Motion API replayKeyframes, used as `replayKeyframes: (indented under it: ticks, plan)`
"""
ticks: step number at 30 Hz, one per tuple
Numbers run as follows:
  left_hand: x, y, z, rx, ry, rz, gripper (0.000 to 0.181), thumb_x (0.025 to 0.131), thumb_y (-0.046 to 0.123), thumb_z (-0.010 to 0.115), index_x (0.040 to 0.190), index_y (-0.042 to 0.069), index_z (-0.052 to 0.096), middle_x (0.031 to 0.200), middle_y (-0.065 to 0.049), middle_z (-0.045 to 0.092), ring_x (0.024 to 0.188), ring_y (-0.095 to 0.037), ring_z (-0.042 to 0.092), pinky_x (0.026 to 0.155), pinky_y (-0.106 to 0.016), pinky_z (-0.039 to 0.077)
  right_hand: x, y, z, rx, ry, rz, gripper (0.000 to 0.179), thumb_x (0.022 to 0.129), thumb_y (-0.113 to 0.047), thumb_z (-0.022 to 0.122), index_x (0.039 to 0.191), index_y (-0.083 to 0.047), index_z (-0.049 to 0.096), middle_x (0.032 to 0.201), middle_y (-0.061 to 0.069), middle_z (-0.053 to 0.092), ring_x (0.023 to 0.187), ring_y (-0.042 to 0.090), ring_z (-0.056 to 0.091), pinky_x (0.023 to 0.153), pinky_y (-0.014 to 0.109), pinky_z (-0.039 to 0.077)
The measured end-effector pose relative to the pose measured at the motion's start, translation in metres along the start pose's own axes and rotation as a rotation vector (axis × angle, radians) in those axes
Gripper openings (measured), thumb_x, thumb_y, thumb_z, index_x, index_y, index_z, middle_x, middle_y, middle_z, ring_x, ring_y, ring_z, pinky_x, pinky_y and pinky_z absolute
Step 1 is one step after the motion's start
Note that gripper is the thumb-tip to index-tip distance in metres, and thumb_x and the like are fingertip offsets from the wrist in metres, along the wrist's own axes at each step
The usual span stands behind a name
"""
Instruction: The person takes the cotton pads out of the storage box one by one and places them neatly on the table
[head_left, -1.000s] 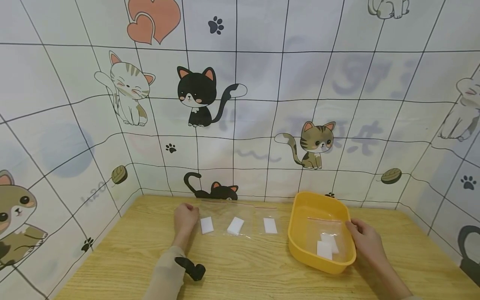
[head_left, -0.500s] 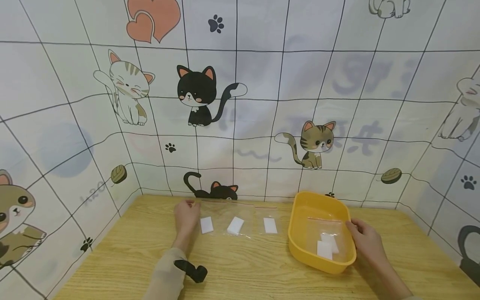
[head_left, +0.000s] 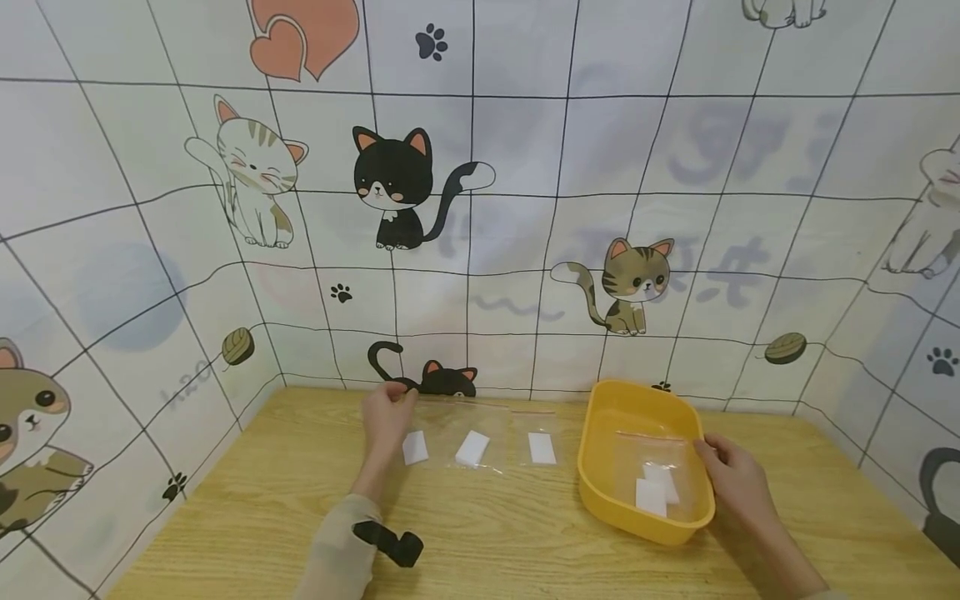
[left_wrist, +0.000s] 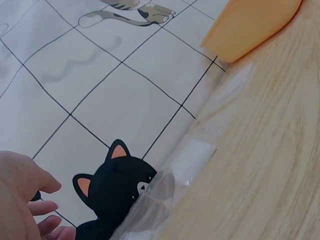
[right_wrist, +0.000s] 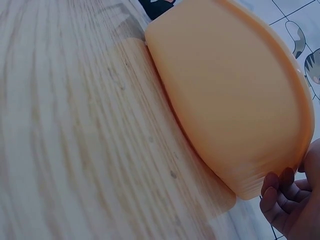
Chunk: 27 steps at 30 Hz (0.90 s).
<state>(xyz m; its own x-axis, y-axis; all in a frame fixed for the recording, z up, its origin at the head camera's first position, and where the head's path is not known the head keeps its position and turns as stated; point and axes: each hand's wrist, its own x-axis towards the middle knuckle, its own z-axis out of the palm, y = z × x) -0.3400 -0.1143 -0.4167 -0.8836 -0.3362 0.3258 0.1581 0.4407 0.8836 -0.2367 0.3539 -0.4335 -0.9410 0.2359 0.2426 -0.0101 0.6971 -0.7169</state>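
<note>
Bags: 3 lying in row beside tray, at least 1 inside | left hand hovering by leftmost, fingers parted | right hand gripping tray | seemingly aligning row; next probably needing light pinch inside tray

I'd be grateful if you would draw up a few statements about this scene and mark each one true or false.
1. The right hand grips the edge of the yellow tray. True.
2. The left hand is inside the tray. False: the left hand is at the top of the leftmost bag in the row.
3. Three clear bags lie in a row on the table, with white blocks in them. True.
4. The tray is empty. False: it holds white blocks, with clear bagging around them.
5. The wall behind is plain. False: the wall is printed with cats.
</note>
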Motion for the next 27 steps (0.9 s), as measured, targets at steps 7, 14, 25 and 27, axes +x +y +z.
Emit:
replayKeyframes:
  ticks: [7,14,25,27]
  plan:
    - [-0.006,0.018,0.004,-0.03,-0.024,0.067,0.021,0.09,0.008,0.071,0.103,-0.008,0.069,0.091,-0.015,0.062,0.086,-0.029,0.059,0.074,-0.037,0.047,0.001,-0.001,0.0,-0.007,-0.002,0.004,0.051,0.107,-0.03,0.047,0.129,0.015,0.056,0.108,0.025,0.066,0.081,0.006,0.056,0.066,0.019,0.048]
    - [-0.015,0.031,0.01,-0.048,-0.044,0.114,0.022,0.089,0.01,0.072,0.102,-0.007,0.069,0.098,-0.022,0.064,0.094,-0.035,0.058,0.083,-0.048,0.048,-0.001,-0.003,-0.002,-0.007,-0.027,-0.005,0.055,0.107,-0.031,0.045,0.132,0.017,0.052,0.119,0.033,0.063,0.09,0.012,0.06,0.068,0.016,0.048]
    - [-0.024,0.048,0.012,-0.062,-0.146,0.102,0.022,0.091,0.014,0.072,0.104,-0.003,0.069,0.098,-0.015,0.063,0.091,-0.028,0.06,0.08,-0.041,0.051,0.0,-0.001,-0.001,0.008,-0.044,0.011,0.056,0.108,-0.033,0.043,0.133,0.017,0.05,0.119,0.032,0.063,0.089,0.012,0.06,0.068,0.019,0.05]
    - [-0.025,0.05,0.012,-0.058,-0.161,0.108,0.022,0.092,0.015,0.072,0.104,-0.003,0.069,0.098,-0.015,0.064,0.091,-0.028,0.061,0.081,-0.042,0.052,0.0,-0.001,-0.001,0.001,-0.037,0.005,0.056,0.108,-0.032,0.044,0.132,0.017,0.051,0.117,0.031,0.064,0.087,0.011,0.06,0.067,0.019,0.05]
